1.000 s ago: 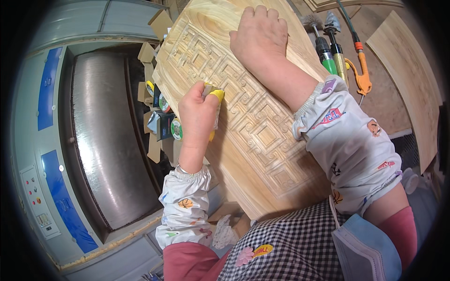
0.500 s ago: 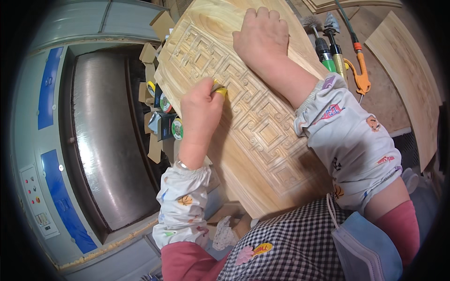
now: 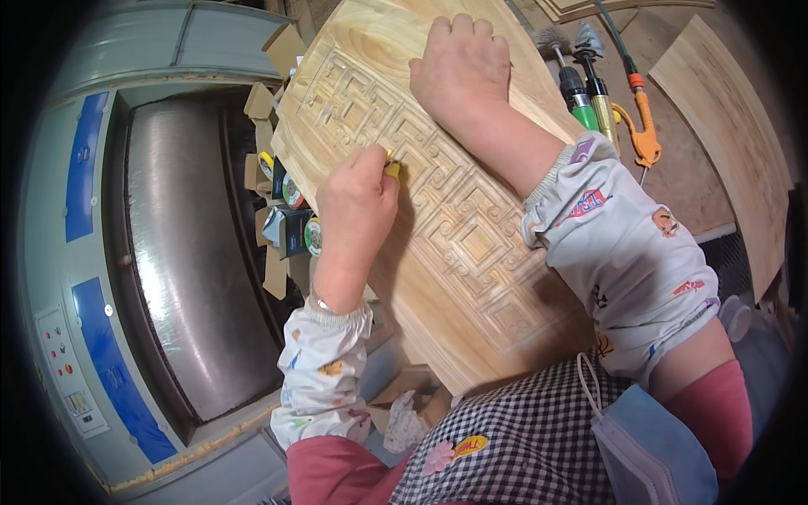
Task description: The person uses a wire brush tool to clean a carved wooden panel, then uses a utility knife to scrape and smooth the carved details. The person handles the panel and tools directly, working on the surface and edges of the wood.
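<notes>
A pale wooden panel with a carved band of squares and scrolls lies tilted in front of me. My left hand is closed around a small yellow piece, pressed to the left side of the carving. Most of that piece is hidden by the fingers, so its kind does not show. Farther up, my right hand rests on the plain wood right of the carving. Its fingers are curled and their tips are out of sight; whether something is under them cannot be seen.
Right of the panel lie a green-and-black power tool, a black-and-gold tool and an orange air blow gun. Another wooden board stands beyond. Opened cardboard boxes line the left, beside a large metal roller machine.
My left hand has shifted slightly down along the carving, and less of the yellow piece shows. The right hand keeps its place on the panel; the whole view has moved a little.
</notes>
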